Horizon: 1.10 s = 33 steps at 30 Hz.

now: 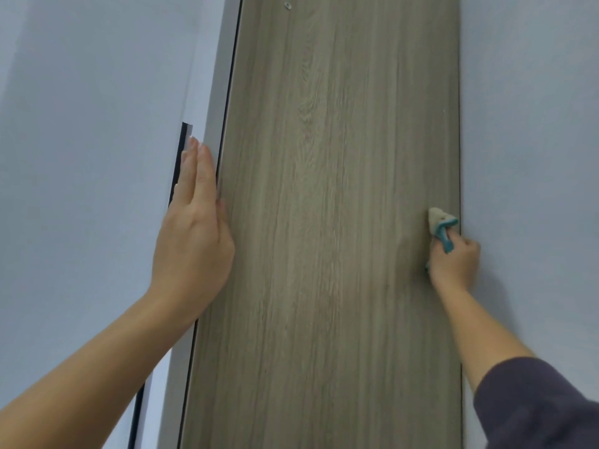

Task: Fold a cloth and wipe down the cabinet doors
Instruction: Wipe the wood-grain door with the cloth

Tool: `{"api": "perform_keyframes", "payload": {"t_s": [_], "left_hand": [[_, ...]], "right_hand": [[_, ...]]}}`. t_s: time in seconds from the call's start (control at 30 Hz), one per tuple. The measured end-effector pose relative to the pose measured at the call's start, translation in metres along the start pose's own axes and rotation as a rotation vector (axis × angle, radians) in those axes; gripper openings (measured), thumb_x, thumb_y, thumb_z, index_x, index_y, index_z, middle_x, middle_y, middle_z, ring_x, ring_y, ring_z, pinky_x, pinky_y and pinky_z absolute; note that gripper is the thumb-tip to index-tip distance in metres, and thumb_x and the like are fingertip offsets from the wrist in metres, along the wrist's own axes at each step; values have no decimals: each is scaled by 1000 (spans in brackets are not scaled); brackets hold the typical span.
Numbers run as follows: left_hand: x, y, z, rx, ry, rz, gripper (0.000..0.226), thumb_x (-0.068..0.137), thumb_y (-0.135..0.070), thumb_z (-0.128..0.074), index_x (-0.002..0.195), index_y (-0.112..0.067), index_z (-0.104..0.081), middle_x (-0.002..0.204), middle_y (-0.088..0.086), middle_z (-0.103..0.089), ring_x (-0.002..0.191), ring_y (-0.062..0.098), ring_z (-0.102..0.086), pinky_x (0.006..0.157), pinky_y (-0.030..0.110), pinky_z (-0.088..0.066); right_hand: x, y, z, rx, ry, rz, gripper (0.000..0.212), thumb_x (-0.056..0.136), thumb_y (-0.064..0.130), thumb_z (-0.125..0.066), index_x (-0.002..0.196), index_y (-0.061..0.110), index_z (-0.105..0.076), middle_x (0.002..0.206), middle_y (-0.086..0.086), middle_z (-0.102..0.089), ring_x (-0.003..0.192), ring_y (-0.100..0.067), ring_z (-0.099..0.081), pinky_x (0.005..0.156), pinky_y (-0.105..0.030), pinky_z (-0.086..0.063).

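The folded cloth (441, 226), beige with a teal edge, sits bunched in the right hand (455, 262) at about 3 o'clock in the view, pressed to the wood-grain cabinet door (340, 189) just inside its right edge. The right hand is clenched round the cloth, and how much of the cloth's face meets the panel cannot be told. The door runs tall from 12 to 6 o'clock, with a small metal fitting (287, 5) near its top. At 9 o'clock the left hand (194, 234) lies flat, fingers straight and grasping nothing, along the door's left edge and the white frame strip (214, 102) beside it; in judgement it steadies the panel. A dark gap (181, 163) shows just left of the fingers. Grey wall (531, 124) adjoins the door at 3 o'clock, and a dark sleeve (544, 403) covers the right forearm at 5 o'clock. Assessment: the wipe is at the right margin. Recommended practice: flatten the cloth so a broad face bears on the panel, and stroke along the grain toward 12 and 6 o'clock in overlapping lanes, working across to 9 o'clock. Hold pressure even, brace with the left hand so the door does not swing, and turn to a clean fold once soiled.
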<state>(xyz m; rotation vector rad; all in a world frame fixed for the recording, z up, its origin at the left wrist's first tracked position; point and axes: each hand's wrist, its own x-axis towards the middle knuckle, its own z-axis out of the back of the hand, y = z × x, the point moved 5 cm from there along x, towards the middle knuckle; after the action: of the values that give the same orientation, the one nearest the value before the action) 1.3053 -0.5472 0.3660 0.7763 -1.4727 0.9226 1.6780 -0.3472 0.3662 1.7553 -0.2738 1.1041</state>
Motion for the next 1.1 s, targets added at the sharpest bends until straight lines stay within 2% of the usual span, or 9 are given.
{"api": "perform_keyframes", "payload": {"t_s": [0.1, 0.13, 0.3, 0.4, 0.53, 0.73, 0.83, 1.0, 1.1], "left_hand": [[0, 0, 0, -29, 9, 6, 60, 100, -3, -32, 153, -11, -4, 161, -2, -2, 143, 0, 1, 106, -1, 1], [0, 0, 0, -43, 10, 10, 60, 100, -3, -32, 153, -12, -4, 161, -3, -2, 144, 0, 0, 106, -1, 1], [-1, -1, 1, -83, 22, 21, 62, 100, -2, -33, 153, -14, -3, 160, -5, -2, 144, 0, 0, 106, -2, 0], [-1, 0, 1, -115, 35, 35, 63, 99, -1, -33, 153, -15, -2, 160, -7, -1, 145, 1, 1, 108, -1, 0], [-1, 0, 3, -173, 53, 66, 64, 99, 2, -32, 153, -17, -3, 160, -9, -3, 143, -3, 1, 106, -2, 1], [-2, 1, 7, -244, 27, 110, 64, 97, 7, -30, 152, -16, -11, 159, -7, -11, 138, -9, -6, 105, -4, -3], [-2, 1, 9, -227, -5, 103, 64, 95, 9, -33, 152, -14, -15, 158, -4, -15, 136, -8, -9, 104, -4, -4], [-3, 0, 9, -178, -13, 93, 63, 95, 8, -35, 151, -11, -15, 158, 0, -16, 137, -4, -10, 104, -4, -4], [-17, 0, 8, -175, 0, 108, 65, 95, 9, -33, 152, -12, -12, 154, -10, -13, 138, -4, -8, 105, -4, -3]], "right_hand": [[12, -34, -6, -30, 2, -137, 41, 82, 34, -50, 116, 16, -66, 110, -20, -57, 86, -40, -62, 84, -50, -54], [16, -41, -8, -36, -3, -177, 40, 82, 33, -49, 113, 15, -67, 108, -20, -58, 87, -40, -62, 84, -50, -54], [12, -24, -5, 19, -69, -262, 29, 92, 9, -48, 115, -2, -63, 122, -23, -48, 102, -41, -55, 96, -38, -43], [-9, 4, -7, 106, -108, -117, 30, 90, 2, -48, 115, -3, -62, 120, -27, -44, 100, -39, -52, 92, -32, -37], [-53, 64, -9, 209, -170, 205, 32, 80, 2, -47, 104, -5, -66, 100, -29, -50, 89, -39, -54, 84, -34, -38], [-142, 159, -8, 359, 5, 522, 39, 80, 5, -46, 114, 3, -63, 109, -13, -44, 103, -29, -49, 94, -34, -40], [-178, 190, -5, 377, 65, 650, 42, 81, 11, -43, 117, 4, -64, 111, -13, -46, 103, -29, -49, 93, -31, -40], [-195, 199, 0, 367, 98, 815, 43, 82, 5, -49, 123, 10, -63, 112, -13, -48, 99, -25, -47, 91, -29, -40], [-182, 190, -3, 353, 87, 819, 44, 79, 3, -49, 120, 9, -64, 112, -12, -48, 99, -28, -50, 90, -31, -42]]}}
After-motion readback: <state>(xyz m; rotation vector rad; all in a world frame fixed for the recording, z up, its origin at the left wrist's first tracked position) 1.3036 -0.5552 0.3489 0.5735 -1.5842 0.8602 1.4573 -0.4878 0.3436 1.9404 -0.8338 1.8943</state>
